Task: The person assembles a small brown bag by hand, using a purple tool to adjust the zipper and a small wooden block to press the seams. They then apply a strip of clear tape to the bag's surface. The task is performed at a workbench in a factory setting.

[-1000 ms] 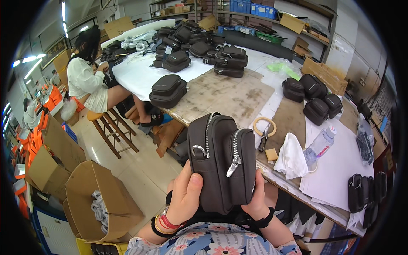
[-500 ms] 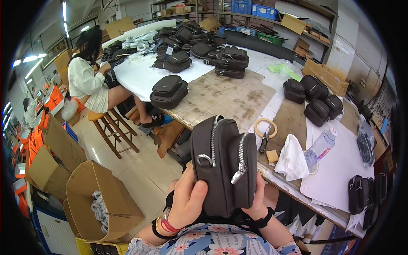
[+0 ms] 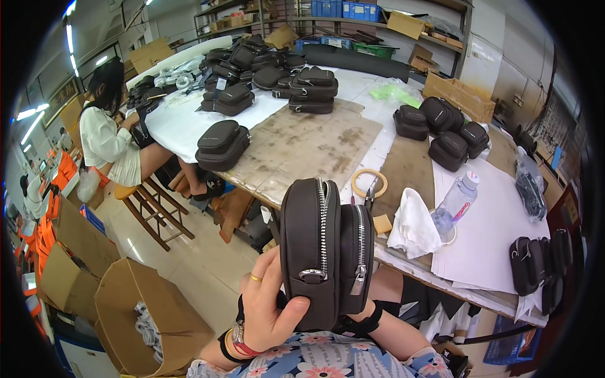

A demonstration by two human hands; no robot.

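L hand [image 3: 263,310] grips dk bag [image 3: 307,246] — R hand [image 3: 363,311] mostly hidden behind, grip unclear.

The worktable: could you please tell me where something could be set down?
The stained board between the lone bag and tape ring; also the white paper between bottle and plastic-wrapped bundle. The far-left bag pile is crowded.

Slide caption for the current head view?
Left grip on a dark zippered bag, right grip mostly hidden behind it, beside a worktable with similar bags and a clear bottle.
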